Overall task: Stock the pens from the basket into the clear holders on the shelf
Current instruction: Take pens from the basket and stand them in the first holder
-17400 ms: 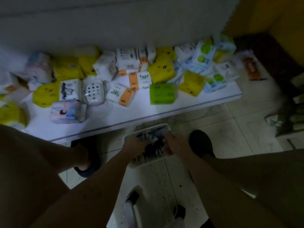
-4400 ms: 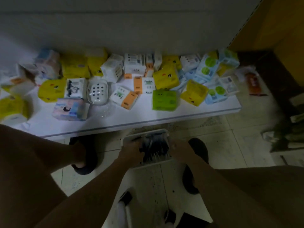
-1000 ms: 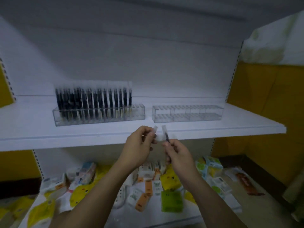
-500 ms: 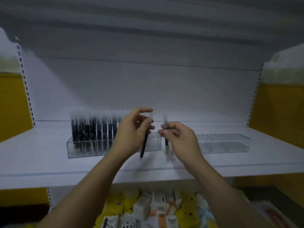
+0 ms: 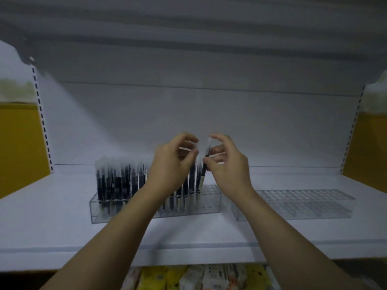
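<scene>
Head view: pinches tilted pen [image 5: 202, 176] between right hand [image 5: 228, 166] thumb and forefinger, other fingers loosely apart, lower tip at clear holder [image 5: 211, 203] on shelf [image 5: 62, 227]. Grips second pen [image 5: 191, 176] in curled left hand [image 5: 169, 166], both forearms raised.

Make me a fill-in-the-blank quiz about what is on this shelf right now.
1. The right holder is ____.
2. The left holder is nearly full of dark ____.
3. The right hand pinches a pen over the ____ holder.
Missing words: empty; pens; left.
</scene>
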A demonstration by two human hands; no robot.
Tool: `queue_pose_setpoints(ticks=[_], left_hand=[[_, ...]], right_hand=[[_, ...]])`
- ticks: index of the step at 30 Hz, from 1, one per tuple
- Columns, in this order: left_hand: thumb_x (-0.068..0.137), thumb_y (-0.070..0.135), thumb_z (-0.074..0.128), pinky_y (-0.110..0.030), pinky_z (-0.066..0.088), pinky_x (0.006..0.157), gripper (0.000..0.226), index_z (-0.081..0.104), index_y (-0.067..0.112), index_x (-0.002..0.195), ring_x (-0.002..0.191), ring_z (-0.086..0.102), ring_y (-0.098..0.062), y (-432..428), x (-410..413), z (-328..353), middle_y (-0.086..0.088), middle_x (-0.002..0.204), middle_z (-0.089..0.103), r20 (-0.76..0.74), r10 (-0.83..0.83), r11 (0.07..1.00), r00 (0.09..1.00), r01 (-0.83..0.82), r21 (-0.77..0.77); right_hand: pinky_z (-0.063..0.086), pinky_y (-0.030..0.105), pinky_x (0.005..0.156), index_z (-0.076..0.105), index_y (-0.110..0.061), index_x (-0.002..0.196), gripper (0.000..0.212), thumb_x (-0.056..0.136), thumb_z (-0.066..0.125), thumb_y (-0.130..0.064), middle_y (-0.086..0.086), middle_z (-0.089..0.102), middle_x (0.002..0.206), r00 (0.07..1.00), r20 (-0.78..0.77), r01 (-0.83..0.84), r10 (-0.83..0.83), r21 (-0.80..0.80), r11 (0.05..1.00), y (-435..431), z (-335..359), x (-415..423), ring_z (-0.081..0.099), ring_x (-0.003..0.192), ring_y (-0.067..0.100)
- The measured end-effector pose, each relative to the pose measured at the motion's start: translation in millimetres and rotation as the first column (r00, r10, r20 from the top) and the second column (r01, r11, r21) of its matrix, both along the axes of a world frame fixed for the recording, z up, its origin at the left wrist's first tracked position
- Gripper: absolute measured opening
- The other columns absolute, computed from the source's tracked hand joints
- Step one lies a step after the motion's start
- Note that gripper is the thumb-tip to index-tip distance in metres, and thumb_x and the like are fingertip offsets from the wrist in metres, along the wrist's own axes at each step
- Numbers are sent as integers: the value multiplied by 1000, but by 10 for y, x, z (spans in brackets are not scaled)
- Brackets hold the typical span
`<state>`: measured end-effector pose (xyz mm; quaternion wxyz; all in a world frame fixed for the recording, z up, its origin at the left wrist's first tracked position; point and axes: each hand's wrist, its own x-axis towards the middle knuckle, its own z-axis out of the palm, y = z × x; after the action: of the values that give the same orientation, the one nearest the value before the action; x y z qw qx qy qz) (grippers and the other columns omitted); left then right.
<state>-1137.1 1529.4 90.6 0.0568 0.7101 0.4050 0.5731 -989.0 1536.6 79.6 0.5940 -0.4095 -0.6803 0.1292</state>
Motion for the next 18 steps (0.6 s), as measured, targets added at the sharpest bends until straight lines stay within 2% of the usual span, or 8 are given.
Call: queue_pose_setpoints(ticks=[3, 9, 15, 18], left_hand=[[90, 17, 63, -13, 55, 72, 16, 61, 24, 105, 83, 63, 2, 28, 13, -18, 13, 93, 63, 0, 0, 1000, 1000, 0, 9], [92, 20, 61, -14, 52, 73, 16, 56, 31, 101, 84, 62, 1, 62, 64, 3, 12, 93, 62, -5, 24, 1000, 1000, -24, -11], [90, 20, 64, -12, 50, 74, 15, 60, 27, 103, 83, 61, 4, 42, 44, -16, 12, 87, 65, 18, 66, 998, 998, -66, -9], [92, 22, 62, -15, 50, 65, 15, 58, 26, 106, 73, 61, -1, 10, 55, -13, 12, 89, 63, -36, 124, 992, 992, -124, 2]], right_hand=[[50, 10, 60, 51, -36, 123, 49, 86, 68, -9, -13, 59, 89, 1000, -12, 6, -6, 7, 1000, 75, -51, 0, 63, 71, 0], [56, 21, 62, 48, -45, 106, 49, 84, 70, -7, -12, 57, 84, 999, -33, 3, -3, 8, 1000, 140, -77, 23, 65, 66, 6], [48, 11, 55, 52, -35, 116, 45, 85, 70, -8, -8, 60, 87, 999, 35, -16, 17, -26, 1000, 116, -117, 46, 63, 65, 2], [46, 10, 56, 53, -33, 118, 40, 88, 66, -9, -6, 61, 94, 986, 164, -8, 23, -94, 996, 111, -211, 39, 62, 69, 3]])
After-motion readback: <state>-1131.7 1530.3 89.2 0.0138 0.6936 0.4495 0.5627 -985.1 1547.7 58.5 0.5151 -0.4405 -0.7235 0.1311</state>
